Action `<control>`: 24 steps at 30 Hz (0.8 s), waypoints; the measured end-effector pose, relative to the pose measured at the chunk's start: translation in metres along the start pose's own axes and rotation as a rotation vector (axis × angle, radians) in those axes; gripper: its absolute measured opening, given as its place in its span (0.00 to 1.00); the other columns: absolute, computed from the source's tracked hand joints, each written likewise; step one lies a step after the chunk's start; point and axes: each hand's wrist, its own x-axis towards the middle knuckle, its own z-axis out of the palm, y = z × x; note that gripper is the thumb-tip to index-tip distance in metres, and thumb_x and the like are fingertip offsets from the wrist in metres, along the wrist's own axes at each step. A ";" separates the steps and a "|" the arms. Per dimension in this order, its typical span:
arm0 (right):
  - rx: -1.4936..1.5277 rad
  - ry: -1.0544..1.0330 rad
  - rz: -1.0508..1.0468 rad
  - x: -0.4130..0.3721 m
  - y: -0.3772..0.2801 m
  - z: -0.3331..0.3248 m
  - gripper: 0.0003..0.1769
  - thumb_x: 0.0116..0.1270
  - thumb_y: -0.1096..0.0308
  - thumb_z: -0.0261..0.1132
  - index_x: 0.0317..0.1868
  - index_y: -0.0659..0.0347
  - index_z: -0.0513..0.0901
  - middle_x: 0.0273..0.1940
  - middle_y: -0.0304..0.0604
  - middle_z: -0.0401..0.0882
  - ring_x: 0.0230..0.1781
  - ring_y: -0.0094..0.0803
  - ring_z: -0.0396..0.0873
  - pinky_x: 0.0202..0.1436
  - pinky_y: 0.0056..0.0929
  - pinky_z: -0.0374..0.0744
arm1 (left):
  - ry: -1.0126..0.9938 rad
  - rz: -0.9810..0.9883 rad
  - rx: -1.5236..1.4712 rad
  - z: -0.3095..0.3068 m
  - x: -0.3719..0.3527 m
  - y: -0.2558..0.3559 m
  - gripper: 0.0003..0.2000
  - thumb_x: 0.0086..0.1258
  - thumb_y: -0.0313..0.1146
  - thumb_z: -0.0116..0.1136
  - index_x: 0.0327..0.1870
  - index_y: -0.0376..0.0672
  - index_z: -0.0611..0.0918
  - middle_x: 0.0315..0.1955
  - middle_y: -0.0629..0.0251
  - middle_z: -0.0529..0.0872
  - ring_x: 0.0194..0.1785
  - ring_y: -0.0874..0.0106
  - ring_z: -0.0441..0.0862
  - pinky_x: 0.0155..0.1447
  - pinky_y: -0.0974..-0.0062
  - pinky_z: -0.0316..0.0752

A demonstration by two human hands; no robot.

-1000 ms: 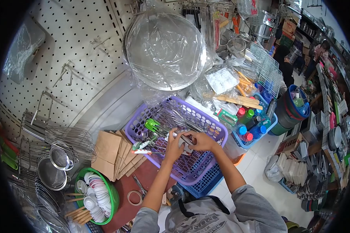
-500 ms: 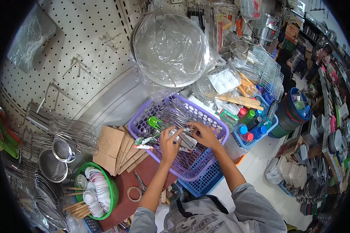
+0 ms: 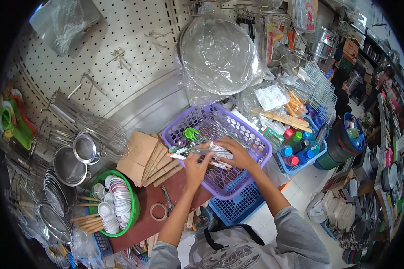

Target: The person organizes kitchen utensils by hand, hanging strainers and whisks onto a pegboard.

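Note:
Over the purple basket (image 3: 268, 150) both of my hands work close together. My left hand (image 3: 196, 169) is closed, fingertips pinched on slim silvery utensils (image 3: 220, 151). From the right, my right hand (image 3: 237, 156) curls its fingers round the same utensils; their exact kind is hard to make out. Inside the basket, wire whisks (image 3: 213, 127) lie at the far side, beside a bright green utensil (image 3: 191, 133). White and orange handled items (image 3: 177, 155) rest at its left edge, near my left hand.
A blue crate (image 3: 235, 207) sits under the basket. To the left are brown cardboard pieces (image 3: 141, 157), a tape roll (image 3: 158, 211), scissors (image 3: 167, 197) and a green tub of white spoons (image 3: 137, 208). Colourful bottles stand in a blue bin (image 3: 280, 166). Strainers (image 3: 70, 165) hang at left.
The view has shifted, so the surroundings appear further right. My hands have turned the silvery utensils, and the white piece below them looks differently angled.

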 end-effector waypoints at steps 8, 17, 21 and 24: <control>0.219 -0.155 0.034 0.027 -0.078 -0.010 0.35 0.70 0.50 0.72 0.74 0.51 0.76 0.64 0.50 0.81 0.62 0.48 0.83 0.65 0.43 0.80 | 0.325 -0.418 -0.420 -0.061 0.008 0.006 0.17 0.81 0.40 0.62 0.60 0.36 0.87 0.37 0.68 0.89 0.34 0.80 0.87 0.37 0.82 0.80; 0.800 -0.476 0.141 0.050 -0.124 0.051 0.36 0.82 0.48 0.60 0.82 0.51 0.63 0.62 0.48 0.80 0.51 0.29 0.85 0.44 0.28 0.86 | 0.419 -0.464 -0.316 -0.151 0.000 0.014 0.20 0.82 0.46 0.60 0.57 0.36 0.88 0.33 0.70 0.85 0.32 0.80 0.83 0.39 0.81 0.81; 1.037 -0.556 0.276 0.044 -0.145 0.091 0.33 0.87 0.51 0.50 0.84 0.53 0.55 0.65 0.49 0.77 0.56 0.35 0.84 0.47 0.33 0.87 | 0.337 -0.466 -0.303 -0.174 -0.022 0.016 0.21 0.85 0.43 0.56 0.69 0.39 0.81 0.43 0.65 0.89 0.41 0.79 0.85 0.46 0.79 0.81; 1.201 -0.562 0.266 0.040 -0.158 0.122 0.33 0.87 0.51 0.49 0.84 0.53 0.53 0.66 0.49 0.75 0.58 0.37 0.84 0.51 0.35 0.87 | 0.297 -0.537 -0.367 -0.183 -0.042 0.027 0.22 0.86 0.40 0.53 0.75 0.40 0.75 0.50 0.62 0.91 0.45 0.78 0.86 0.53 0.77 0.82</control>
